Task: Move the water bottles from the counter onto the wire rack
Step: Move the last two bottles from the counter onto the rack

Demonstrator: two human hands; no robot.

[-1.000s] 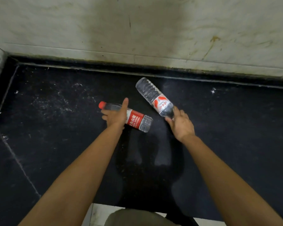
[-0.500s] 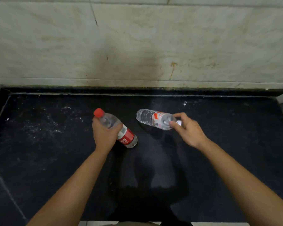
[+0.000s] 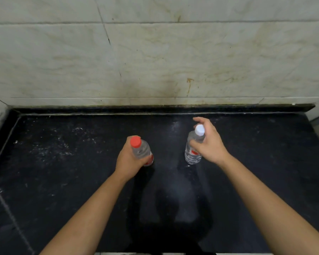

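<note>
Both clear plastic bottles, lying flat before, now stand upright: left hand (image 3: 129, 159) grips the red-capped bottle (image 3: 141, 150), right hand (image 3: 208, 142) pinches the white-capped bottle (image 3: 193, 147). No rack visible; transfer remains.

We record one black stone counter (image 3: 63, 181), white-flecked at left; a white-capped bottle (image 3: 192, 153) and a red-capped bottle (image 3: 142, 150) stand upright.
</note>
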